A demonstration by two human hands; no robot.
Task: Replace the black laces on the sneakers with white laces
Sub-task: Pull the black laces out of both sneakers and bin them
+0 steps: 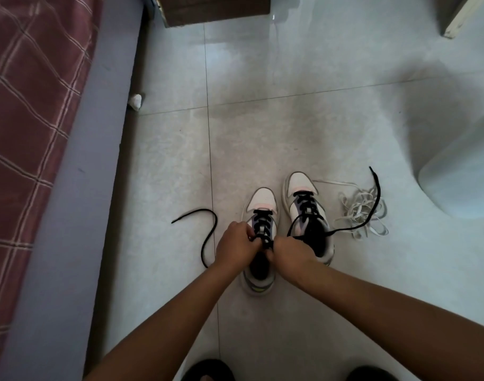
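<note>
A pale tiled floor is stretching open ahead of the 2 sneakers, while a grey bed edge is running down the left side and a pale rounded object is crowding the right. A brown box is sitting far back against the top edge.

The left sneaker is standing toe-forward between both hands. The left hand is curling its fingers around the black lace at the upper eyelets, and the right hand is pinching the same lace just beside it, over the shoe's opening. One loose end of that lace is snaking across the floor to the left; another is trailing right across the right sneaker, which is sitting just beside the first and is also laced in black.

A tangle of white laces is lying on the floor just right of the right sneaker, with the black end crossing over it. A small white lump is resting by the bed edge.
</note>
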